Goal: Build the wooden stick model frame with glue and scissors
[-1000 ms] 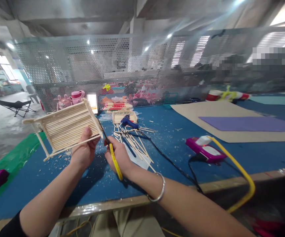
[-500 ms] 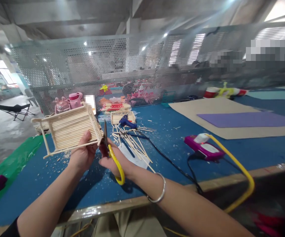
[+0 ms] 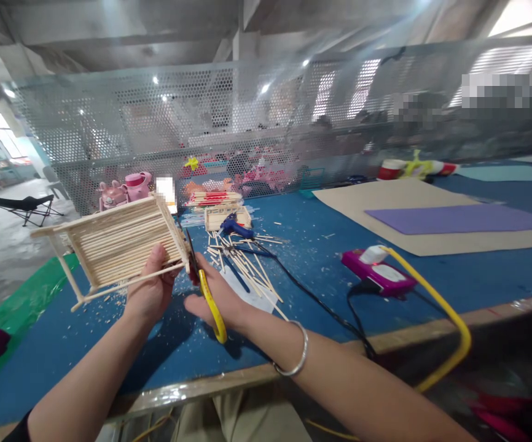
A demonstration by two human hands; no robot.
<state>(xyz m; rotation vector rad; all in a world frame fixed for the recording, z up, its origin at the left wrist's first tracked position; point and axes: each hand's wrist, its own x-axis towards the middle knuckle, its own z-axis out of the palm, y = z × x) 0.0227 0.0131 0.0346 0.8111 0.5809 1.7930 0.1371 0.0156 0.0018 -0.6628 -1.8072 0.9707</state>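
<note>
My left hand (image 3: pixel 150 290) grips the lower edge of a small frame built of thin wooden sticks (image 3: pixel 118 242), held up above the blue table (image 3: pixel 321 245) with its slatted face toward me. My right hand (image 3: pixel 217 296) holds yellow-handled scissors (image 3: pixel 207 293), fingers through the loops. The dark blades point up and touch the frame's right edge. A silver bangle (image 3: pixel 293 356) circles my right wrist.
Loose wooden sticks (image 3: pixel 242 264) and a blue glue gun (image 3: pixel 234 227) with a black cord lie behind my hands. A purple power strip (image 3: pixel 379 270) with a yellow cable sits to the right. Brown and purple sheets (image 3: pixel 432 218) lie far right. Perforated metal screen (image 3: pixel 247 123) backs the table.
The scissors swung upright and their blades came against the frame's right edge. The frame shifted slightly left and tilted.
</note>
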